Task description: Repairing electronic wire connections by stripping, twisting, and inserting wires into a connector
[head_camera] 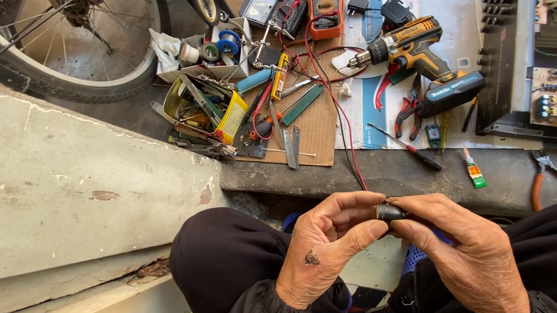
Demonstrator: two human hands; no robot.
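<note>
Both hands are meeting over my lap, I'm seeing: left hand [325, 241] and right hand [464, 247] are pinching 1 small dark cylinder [389, 212] between their fingertips, its axis lying left-right.

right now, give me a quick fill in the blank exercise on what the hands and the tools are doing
1. Both hands, the left hand and the right hand, pinch a small ____ part.
2. The cordless drill lies on sheets of ____.
3. The orange multimeter rests on brown ____.
4. Top left shows a bicycle ____.

Missing words: black; paper; cardboard; wheel
</note>
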